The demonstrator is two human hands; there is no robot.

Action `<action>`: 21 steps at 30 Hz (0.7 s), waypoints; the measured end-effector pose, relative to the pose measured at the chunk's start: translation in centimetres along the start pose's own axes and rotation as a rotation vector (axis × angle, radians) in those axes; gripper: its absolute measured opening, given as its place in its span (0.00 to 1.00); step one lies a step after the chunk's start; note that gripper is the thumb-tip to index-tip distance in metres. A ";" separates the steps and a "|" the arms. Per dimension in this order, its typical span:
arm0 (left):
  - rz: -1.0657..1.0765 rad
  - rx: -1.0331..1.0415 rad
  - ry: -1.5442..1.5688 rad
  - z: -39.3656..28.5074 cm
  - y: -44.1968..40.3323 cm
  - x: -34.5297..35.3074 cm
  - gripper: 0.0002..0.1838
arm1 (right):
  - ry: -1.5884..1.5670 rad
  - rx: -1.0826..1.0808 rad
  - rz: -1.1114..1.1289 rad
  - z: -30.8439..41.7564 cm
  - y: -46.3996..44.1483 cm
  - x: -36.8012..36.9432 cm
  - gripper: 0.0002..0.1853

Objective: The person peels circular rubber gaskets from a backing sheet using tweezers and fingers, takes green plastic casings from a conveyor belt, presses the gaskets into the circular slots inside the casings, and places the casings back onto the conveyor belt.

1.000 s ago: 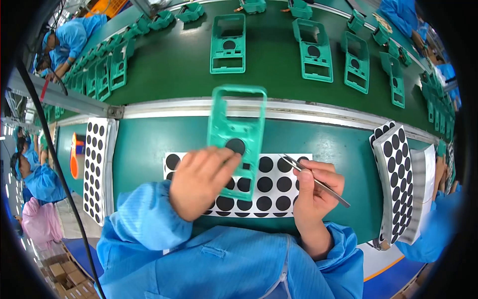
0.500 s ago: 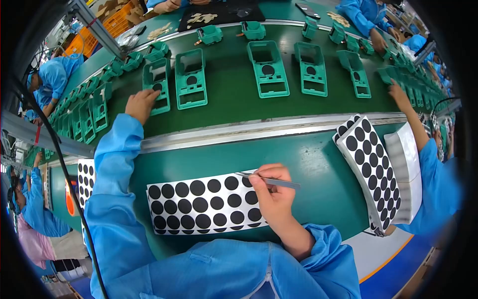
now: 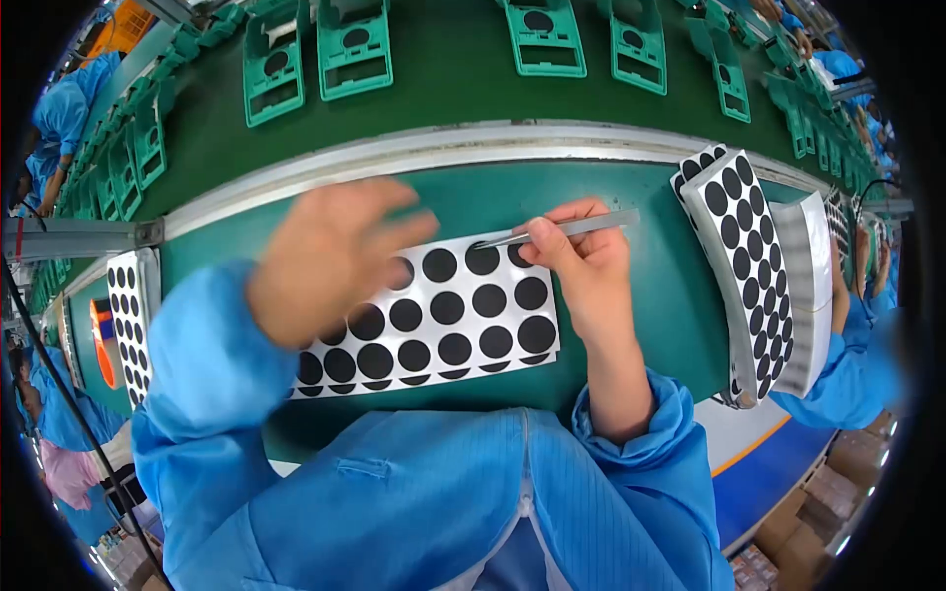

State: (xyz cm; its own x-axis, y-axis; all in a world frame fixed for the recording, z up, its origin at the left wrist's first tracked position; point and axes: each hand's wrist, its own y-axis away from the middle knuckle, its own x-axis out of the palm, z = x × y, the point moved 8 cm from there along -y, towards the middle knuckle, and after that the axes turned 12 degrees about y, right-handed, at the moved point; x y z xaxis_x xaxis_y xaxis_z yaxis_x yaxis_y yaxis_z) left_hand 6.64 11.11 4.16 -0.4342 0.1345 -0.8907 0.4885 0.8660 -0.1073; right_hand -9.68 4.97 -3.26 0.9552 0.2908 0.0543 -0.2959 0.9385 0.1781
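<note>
My right hand (image 3: 586, 266) is closed on metal tweezers (image 3: 596, 224). Their tip touches a black round sticker (image 3: 482, 261) in the top row of a white sticker sheet (image 3: 508, 279). That sheet lies flat on the green tabletop before me. Over the sheet's left part hovers my left hand (image 3: 340, 256), blurred by motion, its fingers stretched out and apart with nothing visible in them. It hides several of the stickers. Beyond the metal rail stand green plastic housings (image 3: 380, 39), several with a black round sticker on them.
A thick stack of sticker sheets (image 3: 744, 266) stands to the right, beside white curved sheets (image 3: 803, 286). More sticker sheets (image 3: 128, 320) and an orange ring-shaped object (image 3: 103, 350) are at the left. A metal rail (image 3: 473, 148) borders the belt. Co-workers in blue sleeves (image 3: 843, 369) sit on both sides.
My left hand has come back from a green housing on the belt to above the sticker sheet. The view has tilted down. The tweezers stay at the sheet's top row.
</note>
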 end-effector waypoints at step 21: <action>-0.126 0.028 0.145 -7.9 -0.9 8.0 0.23 | 0.172 -0.011 0.213 -1.8 3.7 -5.3 0.08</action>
State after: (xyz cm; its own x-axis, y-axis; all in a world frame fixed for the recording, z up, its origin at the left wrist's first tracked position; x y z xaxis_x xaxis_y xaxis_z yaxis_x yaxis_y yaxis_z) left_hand -3.24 15.23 0.56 -0.5967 0.0955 -0.7967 0.4431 0.8670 -0.2280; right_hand -15.82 7.25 -4.71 0.8577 0.5082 -0.0783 -0.4909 0.8545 0.1699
